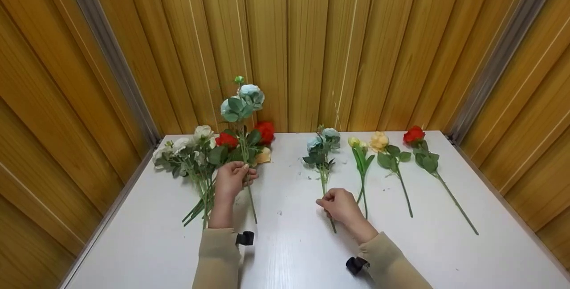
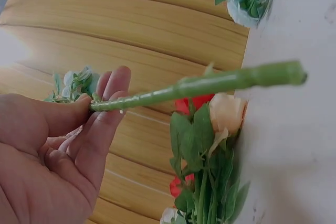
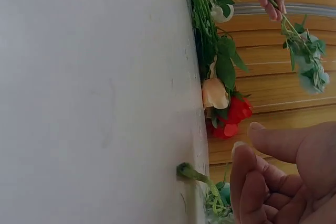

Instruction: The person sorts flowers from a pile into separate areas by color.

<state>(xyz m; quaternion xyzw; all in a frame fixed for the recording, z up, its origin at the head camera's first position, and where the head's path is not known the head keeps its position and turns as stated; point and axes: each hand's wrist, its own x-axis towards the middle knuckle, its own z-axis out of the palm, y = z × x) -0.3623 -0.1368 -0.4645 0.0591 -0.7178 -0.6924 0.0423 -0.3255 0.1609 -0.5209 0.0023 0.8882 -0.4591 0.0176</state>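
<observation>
- So our left grip (image 1: 231, 180) is pinching the raised blue spray (image 1: 244, 110) mid-stem, blooms up, just in front of the mixed pile (image 1: 196, 155).
- Our right grip (image 1: 343, 204) has nothing in it: thumb and forefinger sit a bit apart, fingers loosely curled, near the lying blue spray (image 1: 318, 157) on the desk (image 1: 285, 244).
- Handling guess: looks artificial, so probably light, with a stiffish, slightly slick stem. The heads are likely top-heavy and soft, so we'd pinch bare stem below the leaves and not squash petals.
- Counting: blue sprays, two (one up, one down). Right of those, one peach flower (image 1: 380, 141), one red rose (image 1: 414, 134), plus yellow tulips (image 1: 359, 155) whose heads we can't count.
- Pile: two red blooms (image 1: 266, 133), one peach bloom (image 1: 263, 155), several white blooms (image 1: 180, 145); too tangled for us to count stems.
</observation>
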